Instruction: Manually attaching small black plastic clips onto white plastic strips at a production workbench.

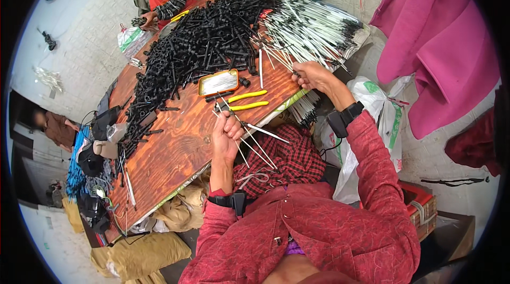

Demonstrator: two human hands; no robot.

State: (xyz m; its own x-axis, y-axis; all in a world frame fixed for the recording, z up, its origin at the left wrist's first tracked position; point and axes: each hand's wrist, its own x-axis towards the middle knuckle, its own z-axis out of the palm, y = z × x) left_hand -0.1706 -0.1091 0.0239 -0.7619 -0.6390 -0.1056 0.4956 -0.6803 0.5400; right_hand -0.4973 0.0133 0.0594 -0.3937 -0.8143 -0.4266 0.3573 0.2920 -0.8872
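The reddish-brown wooden worktop (178,135) runs broadly from 1 o'clock down to 8 o'clock, and most of its far half lies under a broad heap of black plastic tubular fittings (204,34). Clockwise of that, at 1 o'clock, spreads a pile of slim white rods with dark ends (305,21). The right hand (313,78) is just on the near side of this pile, thumb and fingertips pinched on the dark end of thin pale rods (281,58) that point to 10 o'clock. The left hand (227,131), at 8 o'clock from the right, is curled closed around several slim white rods (269,133), most angled 11 to 5 o'clock; their exact count cannot be told. So the 2 sets stand apart, and the right hand is nearer the pile, which lies at its 12 o'clock. Smaller things sit beyond the left hand: yellow-handled pliers (249,100) at 1 o'clock, a shallow orange-rimmed tray (200,86) at 12.
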